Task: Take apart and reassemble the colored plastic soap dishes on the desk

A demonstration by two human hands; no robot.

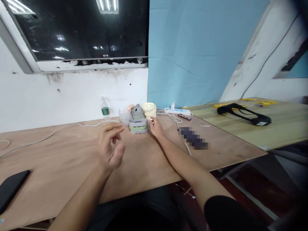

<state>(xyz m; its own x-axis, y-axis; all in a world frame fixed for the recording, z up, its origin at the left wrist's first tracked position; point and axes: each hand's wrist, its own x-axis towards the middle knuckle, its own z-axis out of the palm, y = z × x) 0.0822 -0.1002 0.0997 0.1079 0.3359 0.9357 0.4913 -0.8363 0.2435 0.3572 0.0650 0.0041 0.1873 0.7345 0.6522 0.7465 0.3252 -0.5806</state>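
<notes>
My left hand [112,146] hovers above the wooden table, fingers bent and thumb apart, with nothing in it. Farther forward, my right hand [156,127] reaches to the foot of a stack of cream-coloured containers [149,110]. Its fingertips are at or against the stack's lower part; whether they touch cannot be made out, and no grip shows. Just left of that hand sits a stack of grey and green shallow containers [138,126]. Behind these, a grey container [137,111] leans at a tilt, beside clear plastic cups or containers [124,116] and a partly hidden peach-coloured piece [130,107].
A plastic bottle [105,110] stands against the wall. White cables run to a power strip [178,111]. A pixelated dark object [193,138] lies right of my right arm. A black flat device [12,187] is at left, a black headset-like frame [244,114] on the adjoining table.
</notes>
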